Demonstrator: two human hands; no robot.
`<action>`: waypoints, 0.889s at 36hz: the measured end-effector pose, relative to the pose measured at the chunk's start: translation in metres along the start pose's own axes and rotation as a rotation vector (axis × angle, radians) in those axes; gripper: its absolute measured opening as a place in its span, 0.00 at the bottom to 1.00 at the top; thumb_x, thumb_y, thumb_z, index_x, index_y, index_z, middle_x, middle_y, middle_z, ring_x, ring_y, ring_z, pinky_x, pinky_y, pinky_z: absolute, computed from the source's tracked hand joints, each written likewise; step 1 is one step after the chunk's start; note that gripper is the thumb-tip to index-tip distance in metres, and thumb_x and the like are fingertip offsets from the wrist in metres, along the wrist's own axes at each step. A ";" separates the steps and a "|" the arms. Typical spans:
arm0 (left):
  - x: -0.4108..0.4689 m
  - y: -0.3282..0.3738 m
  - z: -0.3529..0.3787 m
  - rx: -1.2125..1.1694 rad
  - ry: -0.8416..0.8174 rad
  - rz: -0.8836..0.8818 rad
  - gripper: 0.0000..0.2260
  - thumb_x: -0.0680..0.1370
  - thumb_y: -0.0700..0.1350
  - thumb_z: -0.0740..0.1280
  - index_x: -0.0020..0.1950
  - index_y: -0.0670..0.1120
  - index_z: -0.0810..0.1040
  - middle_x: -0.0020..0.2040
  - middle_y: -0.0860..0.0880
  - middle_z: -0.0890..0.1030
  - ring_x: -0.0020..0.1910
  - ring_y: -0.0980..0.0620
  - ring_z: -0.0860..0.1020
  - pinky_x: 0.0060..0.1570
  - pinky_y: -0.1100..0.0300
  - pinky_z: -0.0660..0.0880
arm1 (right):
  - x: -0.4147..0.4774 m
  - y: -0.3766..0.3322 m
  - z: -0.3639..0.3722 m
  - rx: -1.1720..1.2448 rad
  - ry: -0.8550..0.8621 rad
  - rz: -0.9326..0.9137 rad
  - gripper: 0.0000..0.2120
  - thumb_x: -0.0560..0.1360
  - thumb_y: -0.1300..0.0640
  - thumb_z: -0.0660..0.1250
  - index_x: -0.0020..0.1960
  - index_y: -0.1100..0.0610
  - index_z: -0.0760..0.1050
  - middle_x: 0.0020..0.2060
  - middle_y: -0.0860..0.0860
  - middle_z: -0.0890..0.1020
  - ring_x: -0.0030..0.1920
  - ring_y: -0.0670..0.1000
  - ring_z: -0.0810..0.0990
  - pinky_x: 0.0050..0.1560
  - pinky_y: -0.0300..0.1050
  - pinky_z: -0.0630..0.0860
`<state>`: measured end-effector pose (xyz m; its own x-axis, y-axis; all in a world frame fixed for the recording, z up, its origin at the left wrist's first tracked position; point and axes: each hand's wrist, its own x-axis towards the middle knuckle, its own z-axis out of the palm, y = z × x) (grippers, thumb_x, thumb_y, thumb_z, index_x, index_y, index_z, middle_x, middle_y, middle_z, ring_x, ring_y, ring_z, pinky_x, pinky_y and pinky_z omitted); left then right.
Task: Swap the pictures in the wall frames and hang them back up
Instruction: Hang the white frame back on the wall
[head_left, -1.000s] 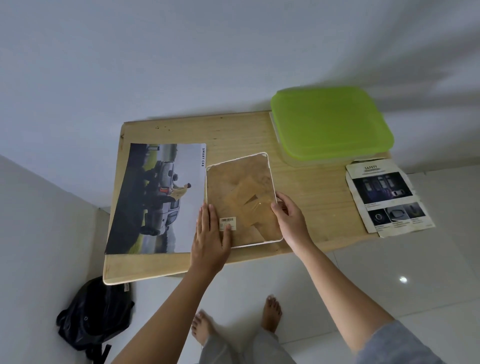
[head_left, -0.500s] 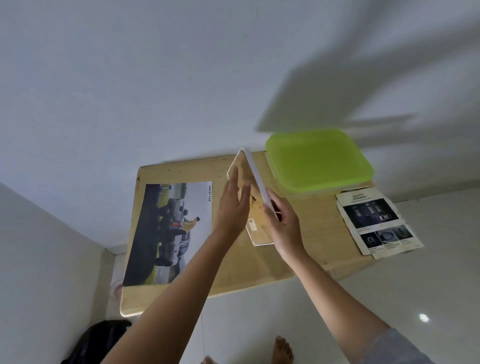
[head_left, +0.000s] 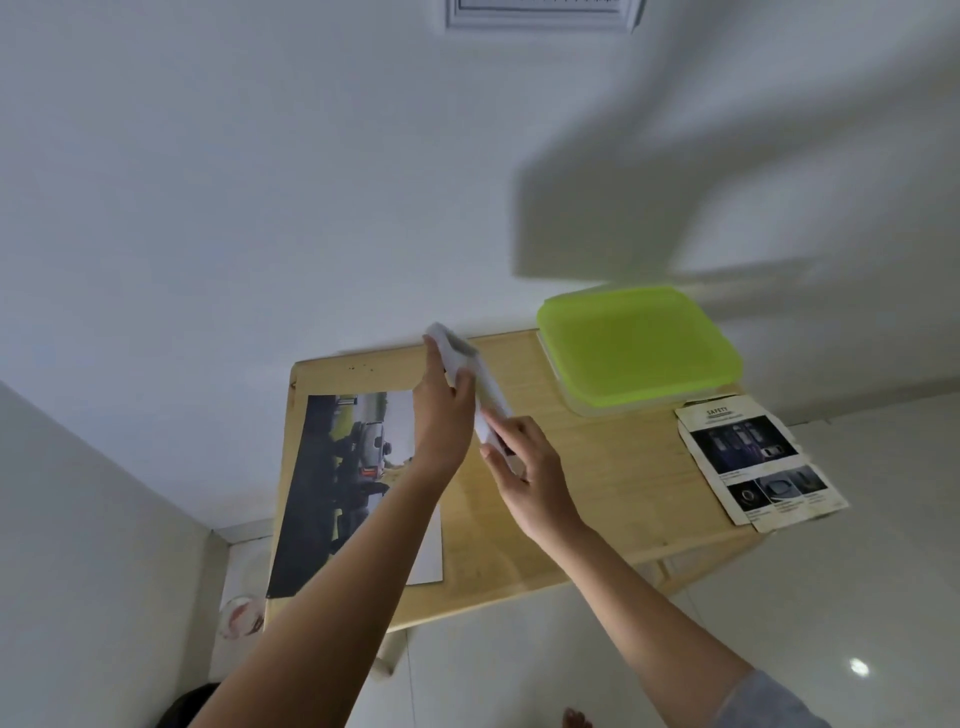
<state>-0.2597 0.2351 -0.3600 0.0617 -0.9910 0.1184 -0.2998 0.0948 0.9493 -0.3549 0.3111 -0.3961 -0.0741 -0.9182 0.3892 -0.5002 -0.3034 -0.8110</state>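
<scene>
You had lifted the frame (head_left: 491, 396) off the tabletop (head_left: 597, 467), edge-on; left hand (head_left: 441, 421) and right hand (head_left: 530, 478) both gripped it, presumably for rehanging.

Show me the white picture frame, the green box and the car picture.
white picture frame (head_left: 490, 391), head view, on its white side edge.
green box (head_left: 636, 343), head view, middle of its lid.
car picture (head_left: 348, 467), head view, on the dark printed car.

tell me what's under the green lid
A clear box sits under the lid, resting on the table. Only its rim shows; the lid hides whatever is inside.
</scene>
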 end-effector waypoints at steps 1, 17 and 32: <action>0.001 -0.001 -0.004 -0.016 0.019 -0.010 0.26 0.80 0.43 0.56 0.77 0.47 0.50 0.31 0.49 0.68 0.29 0.52 0.68 0.27 0.61 0.66 | -0.002 -0.002 0.001 0.031 -0.007 0.021 0.17 0.77 0.59 0.61 0.65 0.57 0.72 0.46 0.44 0.74 0.47 0.43 0.75 0.48 0.29 0.70; 0.048 0.065 -0.002 -0.368 0.181 -0.072 0.18 0.80 0.45 0.60 0.70 0.48 0.69 0.46 0.45 0.77 0.45 0.46 0.77 0.51 0.45 0.78 | 0.088 0.023 -0.091 0.100 0.223 0.246 0.15 0.78 0.61 0.60 0.64 0.59 0.72 0.54 0.49 0.76 0.52 0.42 0.75 0.49 0.22 0.69; 0.157 0.258 0.157 -0.497 0.063 0.295 0.17 0.81 0.44 0.56 0.70 0.54 0.67 0.49 0.53 0.80 0.41 0.60 0.80 0.43 0.66 0.79 | 0.267 0.030 -0.313 0.485 0.375 0.035 0.14 0.75 0.69 0.61 0.58 0.57 0.75 0.44 0.50 0.78 0.40 0.36 0.76 0.42 0.23 0.70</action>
<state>-0.4767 0.0888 -0.1425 0.1042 -0.9098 0.4018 0.1691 0.4143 0.8943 -0.6592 0.1365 -0.1799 -0.4258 -0.8043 0.4144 -0.0488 -0.4369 -0.8982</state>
